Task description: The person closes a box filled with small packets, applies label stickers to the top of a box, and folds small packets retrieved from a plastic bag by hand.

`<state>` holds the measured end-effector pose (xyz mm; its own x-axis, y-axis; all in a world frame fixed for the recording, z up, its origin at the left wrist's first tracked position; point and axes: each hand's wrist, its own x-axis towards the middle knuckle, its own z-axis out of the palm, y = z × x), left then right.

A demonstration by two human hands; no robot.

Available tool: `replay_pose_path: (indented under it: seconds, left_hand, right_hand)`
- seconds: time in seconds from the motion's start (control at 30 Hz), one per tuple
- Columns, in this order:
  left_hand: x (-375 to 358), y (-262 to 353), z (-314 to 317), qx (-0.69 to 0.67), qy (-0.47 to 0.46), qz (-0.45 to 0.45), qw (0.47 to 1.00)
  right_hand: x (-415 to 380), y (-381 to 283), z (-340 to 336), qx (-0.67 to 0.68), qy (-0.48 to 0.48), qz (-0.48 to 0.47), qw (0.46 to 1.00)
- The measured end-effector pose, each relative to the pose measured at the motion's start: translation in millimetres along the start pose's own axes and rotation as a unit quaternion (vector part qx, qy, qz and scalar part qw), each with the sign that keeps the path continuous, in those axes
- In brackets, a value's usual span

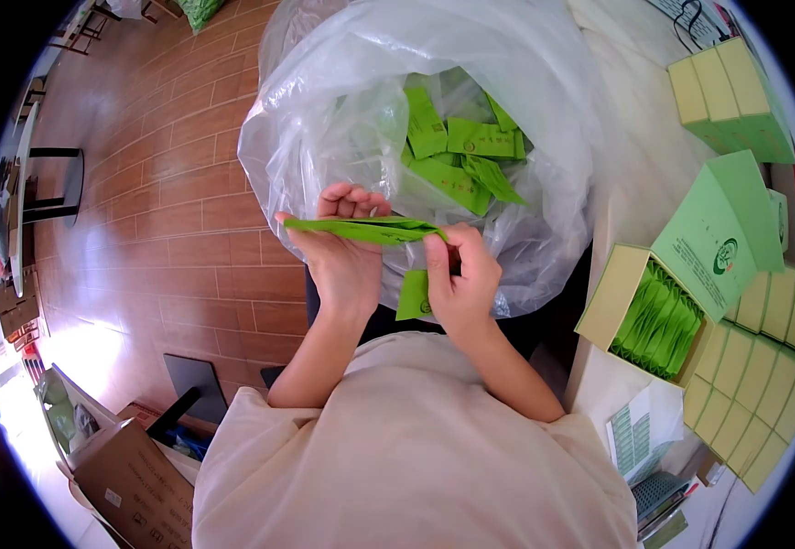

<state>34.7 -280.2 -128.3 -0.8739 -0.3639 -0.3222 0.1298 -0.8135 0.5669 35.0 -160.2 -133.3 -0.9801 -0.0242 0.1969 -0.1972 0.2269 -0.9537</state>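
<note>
Several flat green sachets (361,230) are stacked edge-on across both my hands, above the near rim of the bag. My left hand (347,261) supports their left part, thumb at the end and fingers curled behind. At the right end, my right hand (463,274) pinches the stack between thumb and fingers. Another green sachet (413,295) lies just below, beside my right thumb, partly hidden by the hand. In front of me is a large clear plastic bag (324,101), its mouth wide, with several loose green sachets (484,139) inside.
On the right-hand table, an open box (615,291) holds a tight row of green sachets. Closed cream-and-green boxes (752,384) are stacked beside it, with more boxes (725,87) farther back. Printed sheets (644,425) lie nearer me. A cardboard carton (127,485) stands at lower left.
</note>
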Motion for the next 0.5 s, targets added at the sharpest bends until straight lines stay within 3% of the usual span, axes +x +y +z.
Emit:
replay_pose_path:
  seconds: [0.1,0.17,0.2,0.27,0.4,0.5]
  left_hand:
    - [-1,0,-2,-0.081,0.004,-0.006,0.997]
    - [-4,2,14,-0.049,0.104,-0.010,0.993]
    - [0,4,7,-0.047,0.107,-0.011,0.993]
    - [14,10,-11,0.029,0.013,0.049,0.998]
    - [13,7,-3,-0.005,-0.012,0.065,0.998]
    - [11,3,-1,0.021,0.024,0.044,0.999]
  right_hand:
    - [-5,-2,0,-0.030,-0.005,-0.049,0.998]
    - [-10,6,3,-0.066,-0.026,-0.123,0.990]
    - [-12,5,2,-0.065,-0.026,-0.120,0.990]
    - [-12,4,2,-0.133,-0.087,-0.224,0.961]
    - [-14,-7,7,-0.119,-0.074,-0.217,0.966]
    - [-14,-6,6,-0.121,-0.077,-0.233,0.962]
